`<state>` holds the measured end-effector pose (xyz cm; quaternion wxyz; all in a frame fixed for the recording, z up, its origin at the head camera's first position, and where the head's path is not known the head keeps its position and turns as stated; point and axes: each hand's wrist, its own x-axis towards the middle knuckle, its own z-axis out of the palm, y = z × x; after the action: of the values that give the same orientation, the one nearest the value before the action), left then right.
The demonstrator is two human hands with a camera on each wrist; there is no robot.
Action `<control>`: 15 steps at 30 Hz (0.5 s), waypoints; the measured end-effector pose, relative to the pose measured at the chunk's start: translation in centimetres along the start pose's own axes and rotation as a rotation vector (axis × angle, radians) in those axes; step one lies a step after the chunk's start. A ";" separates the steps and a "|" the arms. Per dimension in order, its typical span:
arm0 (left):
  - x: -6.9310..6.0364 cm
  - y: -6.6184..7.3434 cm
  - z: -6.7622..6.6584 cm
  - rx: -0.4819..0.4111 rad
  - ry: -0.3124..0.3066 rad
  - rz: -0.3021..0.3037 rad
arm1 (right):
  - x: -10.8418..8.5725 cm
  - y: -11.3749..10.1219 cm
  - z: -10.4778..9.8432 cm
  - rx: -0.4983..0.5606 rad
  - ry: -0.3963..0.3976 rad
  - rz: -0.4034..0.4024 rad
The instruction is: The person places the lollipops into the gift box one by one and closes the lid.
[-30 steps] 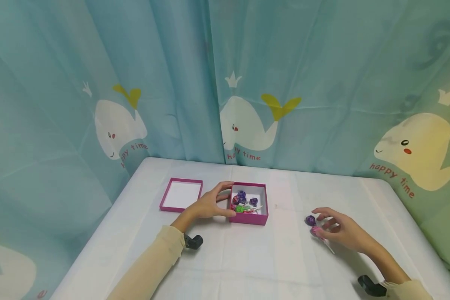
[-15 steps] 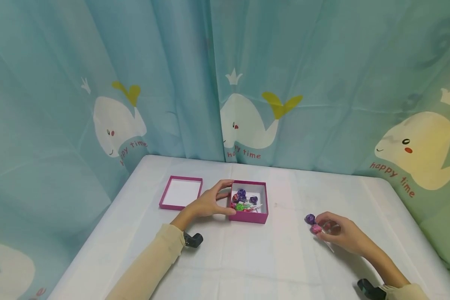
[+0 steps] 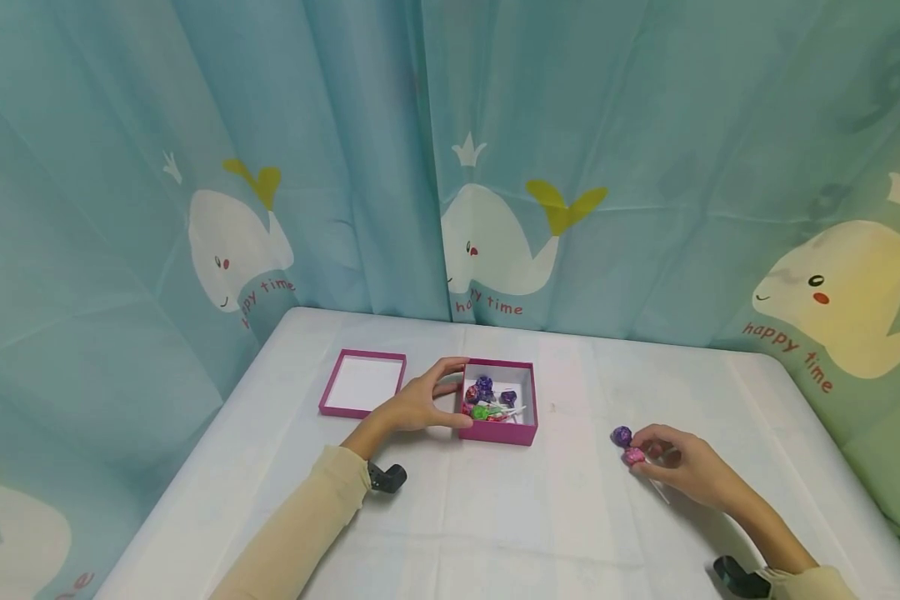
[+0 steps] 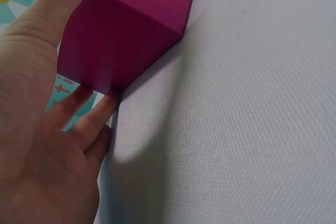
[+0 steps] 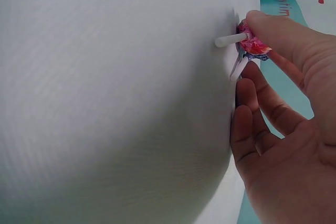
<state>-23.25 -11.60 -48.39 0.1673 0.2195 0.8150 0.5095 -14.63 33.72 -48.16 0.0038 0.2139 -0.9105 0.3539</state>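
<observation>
My left hand [image 3: 412,406] grips the left side of a magenta box [image 3: 498,432], its thumb on the front wall and its fingers toward the back. Inside the open box lie several wrapped lollipops, among them a green lollipop [image 3: 480,412] and a purple one [image 3: 508,398]. At the right, my right hand [image 3: 686,468] pinches a pink lollipop [image 3: 633,456] by its wrapped head between thumb and fingers. A purple lollipop [image 3: 622,437] lies right beside it on the table. In the right wrist view, the white stick [image 5: 230,40] of the pink lollipop [image 5: 253,43] points away from the hand.
The box's lid [image 3: 345,412], white inside with a magenta rim, lies left of the box behind the left forearm. A white cloth covers the table [image 3: 540,517]. A blue-green curtain [image 3: 360,167] with whale prints hangs behind and at both sides.
The right hand's fingers have closed in on the pink lollipop, from loosely spread to pinching. The left hand and the box have stayed in place; the head view has shifted slightly.
</observation>
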 end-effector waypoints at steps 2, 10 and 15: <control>0.0 0.0 0.0 -0.002 0.001 0.001 | 0.0 0.0 0.0 0.001 0.002 -0.002; 0.0 0.0 0.0 -0.006 0.000 0.007 | 0.0 0.1 0.0 0.002 0.003 -0.005; 0.0 0.0 0.0 -0.009 -0.001 0.009 | 0.0 0.2 0.0 -0.001 0.005 -0.013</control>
<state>-23.24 -11.61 -48.44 0.1663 0.2228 0.8116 0.5138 -14.66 33.81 -48.30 0.0087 0.2190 -0.9091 0.3542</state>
